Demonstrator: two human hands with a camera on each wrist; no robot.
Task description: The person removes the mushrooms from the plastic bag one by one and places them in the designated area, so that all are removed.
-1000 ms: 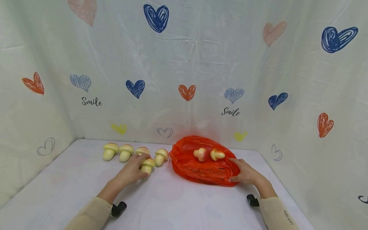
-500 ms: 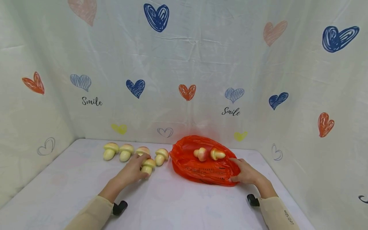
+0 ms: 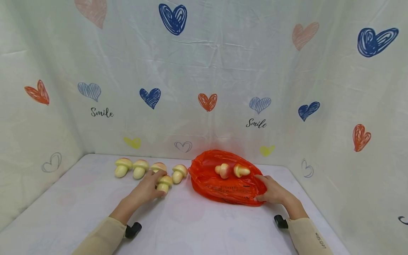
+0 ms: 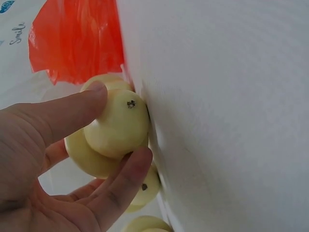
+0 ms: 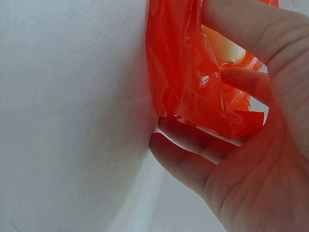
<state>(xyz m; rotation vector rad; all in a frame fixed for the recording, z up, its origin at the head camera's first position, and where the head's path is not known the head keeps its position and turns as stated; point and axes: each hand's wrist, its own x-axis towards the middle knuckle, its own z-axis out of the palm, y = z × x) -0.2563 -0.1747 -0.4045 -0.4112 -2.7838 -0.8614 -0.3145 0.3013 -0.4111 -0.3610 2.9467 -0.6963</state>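
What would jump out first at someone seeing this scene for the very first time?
Probably the bright red plastic bag right of centre on the white table, with two mushroom-shaped pieces showing against it and the right hand holding its right edge. Next, the left hand pinching a pale mushroom shape, with four similar ones nearby. Behind everything hangs a pale curtain printed with colourful hearts.
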